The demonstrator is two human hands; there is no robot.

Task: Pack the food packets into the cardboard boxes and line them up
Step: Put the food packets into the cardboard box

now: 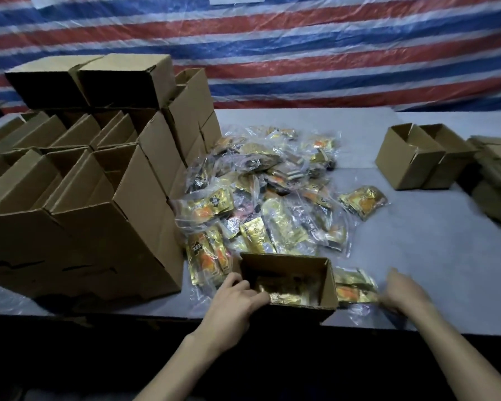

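A small open cardboard box (327, 287) stands at the table's front edge with gold packets inside it. My left hand (237, 296) grips its near left corner, fingers curled over the rim. My right hand (402, 290), blurred, hovers with spread fingers just right of a gold and orange packet (353, 287) that lies beside the box. Behind the box spreads a pile of gold food packets in clear bags (266, 198). One packet (363, 201) lies apart at the pile's right.
Stacked rows of open cardboard boxes (84, 198) fill the left of the grey table (431, 256). Two open boxes (422, 157) stand at the back right, next to a stack of flat cardboard (495, 175). A striped tarp (301, 53) hangs behind.
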